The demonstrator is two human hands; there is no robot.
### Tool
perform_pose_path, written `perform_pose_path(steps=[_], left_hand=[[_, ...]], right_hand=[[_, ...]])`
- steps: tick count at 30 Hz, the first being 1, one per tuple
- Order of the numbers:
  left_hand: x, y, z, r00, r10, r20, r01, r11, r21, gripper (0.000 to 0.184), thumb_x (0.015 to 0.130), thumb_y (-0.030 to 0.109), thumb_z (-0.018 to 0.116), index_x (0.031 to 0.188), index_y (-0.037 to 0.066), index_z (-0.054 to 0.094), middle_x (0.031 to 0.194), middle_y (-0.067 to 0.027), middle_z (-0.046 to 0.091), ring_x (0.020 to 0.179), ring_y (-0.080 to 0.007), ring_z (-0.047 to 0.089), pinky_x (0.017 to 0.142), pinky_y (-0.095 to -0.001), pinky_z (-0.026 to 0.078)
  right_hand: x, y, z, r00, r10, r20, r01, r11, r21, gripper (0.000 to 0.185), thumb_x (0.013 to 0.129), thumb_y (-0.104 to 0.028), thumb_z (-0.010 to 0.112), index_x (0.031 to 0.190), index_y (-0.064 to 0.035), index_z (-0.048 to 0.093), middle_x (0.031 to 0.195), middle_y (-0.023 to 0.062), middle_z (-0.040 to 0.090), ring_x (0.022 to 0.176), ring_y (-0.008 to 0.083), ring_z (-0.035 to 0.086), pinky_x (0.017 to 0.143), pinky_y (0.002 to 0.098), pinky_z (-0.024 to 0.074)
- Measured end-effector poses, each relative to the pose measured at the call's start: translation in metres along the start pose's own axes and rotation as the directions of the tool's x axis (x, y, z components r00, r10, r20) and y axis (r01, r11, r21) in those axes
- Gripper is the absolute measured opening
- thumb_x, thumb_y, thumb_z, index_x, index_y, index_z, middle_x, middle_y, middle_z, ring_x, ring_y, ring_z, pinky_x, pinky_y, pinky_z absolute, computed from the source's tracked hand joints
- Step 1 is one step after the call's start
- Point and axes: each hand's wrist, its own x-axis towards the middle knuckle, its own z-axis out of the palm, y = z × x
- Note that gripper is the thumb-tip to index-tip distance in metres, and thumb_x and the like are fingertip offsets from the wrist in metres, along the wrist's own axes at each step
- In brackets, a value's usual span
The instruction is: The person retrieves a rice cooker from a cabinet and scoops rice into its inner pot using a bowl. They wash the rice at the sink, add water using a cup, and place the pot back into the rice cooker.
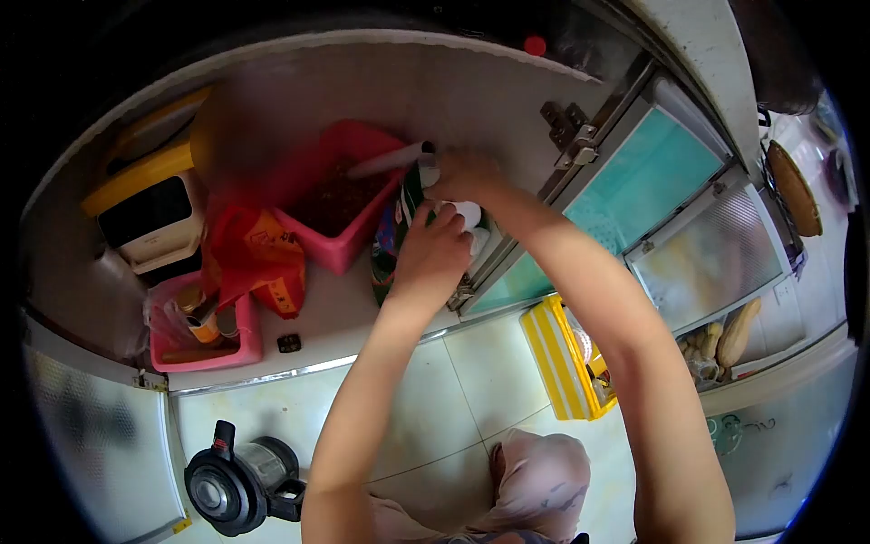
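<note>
Inside the low cabinet, my left hand (433, 249) has its fingers curled over the upper edge of a dark green patterned bag (384, 258). Just beyond it, my right hand (467, 177) reaches to the top of the same bag; shadow and blur hide how its fingers are set. White rounded items (468, 214) show beside my left fingers, partly covered by them. To the left of the bag is a pink bin (340, 249) with dark loose contents. A pale tube-like piece (390, 161) lies across the bin's right side, close to my right hand.
Left of the bin are a red plastic bag (258, 258), a yellow and white appliance (149, 218) and a small pink basket (207, 356) with jars. A glass kettle (240, 480) stands on the tiles. A yellow-striped crate (553, 358) sits below the open glass door (603, 213).
</note>
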Motion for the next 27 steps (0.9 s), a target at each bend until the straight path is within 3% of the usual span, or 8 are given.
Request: perform_pose_path(steps=[3,6,9,13,19,21,25,27], left_hand=[[-0.022,-0.023,-0.015,0.986,0.159,0.044,-0.145,0.962,-0.23,0.019,0.075,0.009,0.059,0.092,0.014,0.067,0.094,-0.0046,0.059,0.102,-0.0222,0.05,0.097,-0.0362,0.033],[-0.058,-0.049,-0.034,0.995,0.081,0.052,-0.054,0.919,-0.39,0.025,0.074,0.005,0.059,0.096,0.016,0.066,0.087,-0.0051,0.059,0.101,-0.0234,0.052,0.097,-0.0384,0.034],[-0.056,-0.049,-0.045,0.994,0.037,0.103,0.01,0.907,-0.421,0.025,0.075,0.004,0.06,0.098,0.013,0.065,0.087,-0.0061,0.06,0.099,-0.0238,0.053,0.097,-0.0389,0.035],[-0.041,-0.03,-0.059,0.953,-0.193,0.234,0.229,0.964,-0.134,0.023,0.076,0.009,0.061,0.099,0.01,0.062,0.091,-0.007,0.061,0.098,-0.0229,0.053,0.097,-0.0406,0.034],[-0.02,0.022,-0.001,0.992,0.101,0.076,-0.1,0.995,-0.017,0.026,0.079,0.025,0.062,0.1,0.01,0.061,0.086,-0.0058,0.063,0.093,-0.0202,0.056,0.097,-0.0438,0.031],[-0.026,0.025,0.004,0.986,0.102,0.132,-0.093,0.993,-0.076,0.024,0.081,0.024,0.06,0.101,0.01,0.062,0.085,-0.0057,0.063,0.093,-0.0192,0.057,0.097,-0.0426,0.032],[-0.021,0.002,-0.025,0.986,0.013,0.167,-0.015,1.0,0.009,0.025,0.082,0.023,0.059,0.105,0.012,0.062,0.086,-0.0061,0.064,0.092,-0.019,0.058,0.096,-0.0395,0.035],[-0.024,-0.007,-0.026,0.998,-0.015,-0.053,0.007,0.991,-0.136,0.008,0.079,0.016,0.058,0.081,0.009,0.061,0.077,-0.0075,0.063,0.079,-0.0217,0.06,0.088,-0.0368,0.038]], right_hand=[[-0.008,0.0,-0.011,0.907,0.039,0.42,-0.293,0.774,0.562,0.053,0.067,-0.04,0.07,0.099,0.0018,0.064,0.09,0.0197,0.064,0.081,0.028,0.066,0.066,0.034,0.0543],[-0.013,0.007,0.019,0.937,-0.118,0.33,-0.248,0.443,0.862,0.057,0.068,-0.046,0.067,0.097,0.0029,0.064,0.085,0.0191,0.065,0.081,0.0271,0.066,0.06,0.0331,0.0545],[-0.009,-0.031,0.002,0.963,0.015,0.27,-0.108,0.937,0.333,0.058,0.066,-0.047,0.067,0.095,0.0026,0.065,0.087,0.019,0.065,0.081,0.0284,0.065,0.064,0.0361,0.0539],[-0.001,-0.02,0.013,0.968,-0.226,-0.107,0.214,0.97,-0.114,0.048,0.065,-0.044,0.063,0.085,-0.0001,0.067,0.083,0.0155,0.067,0.082,0.0261,0.065,0.074,0.0386,0.0508],[-0.002,-0.004,-0.021,0.937,-0.041,0.346,-0.126,0.886,0.447,0.053,0.062,-0.039,0.068,0.098,-0.0007,0.063,0.091,0.0174,0.066,0.088,0.0319,0.063,0.079,0.0367,0.0498],[-0.001,0.016,0.025,0.965,-0.262,-0.007,0.258,0.944,0.206,0.054,0.062,-0.038,0.07,0.101,-0.0004,0.062,0.097,0.0182,0.064,0.093,0.0313,0.061,0.082,0.0372,0.0487],[-0.003,0.013,0.029,0.976,-0.214,0.045,0.207,0.971,0.117,0.05,0.061,-0.032,0.072,0.102,-0.0041,0.063,0.108,0.0176,0.06,0.103,0.0311,0.056,0.092,0.0407,0.0421],[-0.002,0.018,0.066,0.89,-0.335,-0.309,0.311,0.942,-0.124,0.042,0.064,-0.025,0.071,0.1,-0.0058,0.064,0.104,0.0153,0.061,0.102,0.0308,0.056,0.095,0.0422,0.0387]])
